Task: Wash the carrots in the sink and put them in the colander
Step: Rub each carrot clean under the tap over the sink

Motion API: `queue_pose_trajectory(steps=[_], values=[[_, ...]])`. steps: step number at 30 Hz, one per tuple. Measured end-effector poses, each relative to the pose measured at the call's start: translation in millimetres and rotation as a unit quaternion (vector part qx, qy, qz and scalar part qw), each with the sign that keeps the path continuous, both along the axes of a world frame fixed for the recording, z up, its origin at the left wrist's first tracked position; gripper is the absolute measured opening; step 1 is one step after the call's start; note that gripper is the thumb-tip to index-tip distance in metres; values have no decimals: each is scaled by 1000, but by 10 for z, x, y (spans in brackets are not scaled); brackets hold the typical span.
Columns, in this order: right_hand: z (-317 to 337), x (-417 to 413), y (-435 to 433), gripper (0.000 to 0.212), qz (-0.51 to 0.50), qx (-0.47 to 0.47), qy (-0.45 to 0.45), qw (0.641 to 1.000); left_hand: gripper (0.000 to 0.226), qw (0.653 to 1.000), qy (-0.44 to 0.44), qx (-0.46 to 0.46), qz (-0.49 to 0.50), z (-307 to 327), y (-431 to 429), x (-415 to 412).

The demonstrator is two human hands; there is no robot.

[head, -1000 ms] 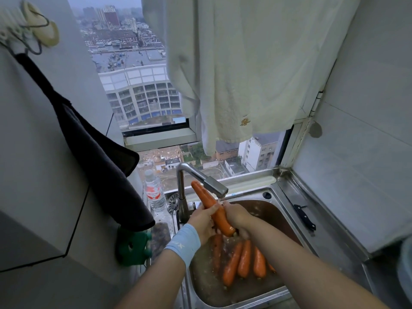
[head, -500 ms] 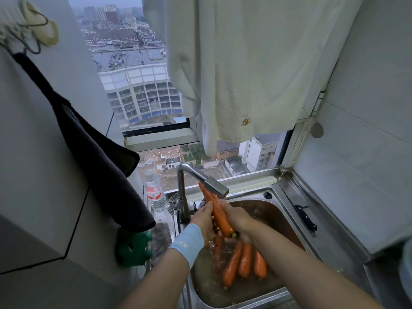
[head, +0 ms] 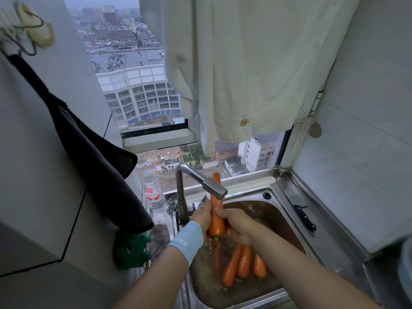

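Observation:
Both hands hold one long orange carrot [head: 215, 219] almost upright under the faucet spout [head: 214, 189]. My left hand [head: 202, 214], with a light blue wristband, grips its left side. My right hand [head: 236, 224] wraps round its right side. The carrot's tip pokes up behind the spout and its thick end points down at the basin. Several more carrots [head: 239, 264] lie in murky water in the steel sink [head: 278, 210]. No colander is in view.
A black-handled knife [head: 305, 217] lies on the steel ledge right of the sink. A water bottle [head: 153, 192] and a green object [head: 131, 250] stand to the left. A dark cloth [head: 89, 152] and a white towel [head: 234, 74] hang above.
The held carrot has turned from leaning left to nearly upright, its tip now behind the spout. Both hands have stayed on it.

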State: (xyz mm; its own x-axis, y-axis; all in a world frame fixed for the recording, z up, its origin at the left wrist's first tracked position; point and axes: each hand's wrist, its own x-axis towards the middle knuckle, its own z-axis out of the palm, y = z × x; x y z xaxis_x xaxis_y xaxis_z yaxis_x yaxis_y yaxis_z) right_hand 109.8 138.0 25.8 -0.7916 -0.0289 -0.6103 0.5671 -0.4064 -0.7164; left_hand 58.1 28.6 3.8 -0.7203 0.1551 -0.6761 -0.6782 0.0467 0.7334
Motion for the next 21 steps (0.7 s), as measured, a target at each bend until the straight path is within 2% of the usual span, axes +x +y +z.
queue_pose_trajectory(steps=[3,5,7,10,13,16,19,21], values=[[-34,-33,37,31,-32,53,5,998,38,991,-55,116,-21,48,-29,66],[-55,-61,60,43,-25,139,-10,990,38,985,-66,160,-20,103,-23,118],[-106,-86,91,53,8,225,-2,974,40,985,-63,159,-14,125,-24,134],[-133,-88,170,49,63,333,39,940,38,987,-65,145,7,180,-65,120],[-192,-117,281,41,103,463,95,875,19,990,-75,116,17,241,-120,74],[-203,-133,392,51,196,498,188,823,26,993,-88,73,17,271,-134,45],[-120,-101,458,57,314,558,245,728,29,993,-101,62,14,330,-147,44],[-64,-71,459,62,327,608,264,674,24,994,-90,57,12,394,-165,41]])
